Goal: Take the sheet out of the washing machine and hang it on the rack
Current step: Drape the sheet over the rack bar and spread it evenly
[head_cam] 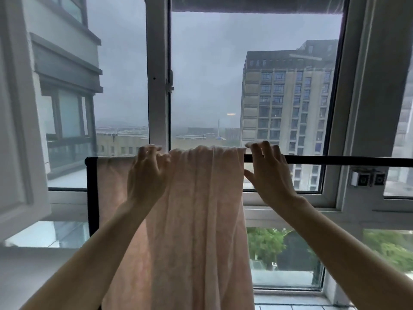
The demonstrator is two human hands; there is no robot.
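A pale pink sheet (196,220) hangs over the black top bar of the rack (335,159), bunched in folds between my hands and spread flat towards the rack's left corner. My left hand (147,173) grips the sheet at the bar, its fingers curled over the top. My right hand (268,175) is at the sheet's right edge. Its fingers arch over the bare bar, and the index fingertip and thumb touch the edge of the cloth.
The rack's black left upright (92,198) stands close to a large window (245,86) with white frames. An open window sash (15,130) juts in at the left. To the right of my hand the black bar is bare.
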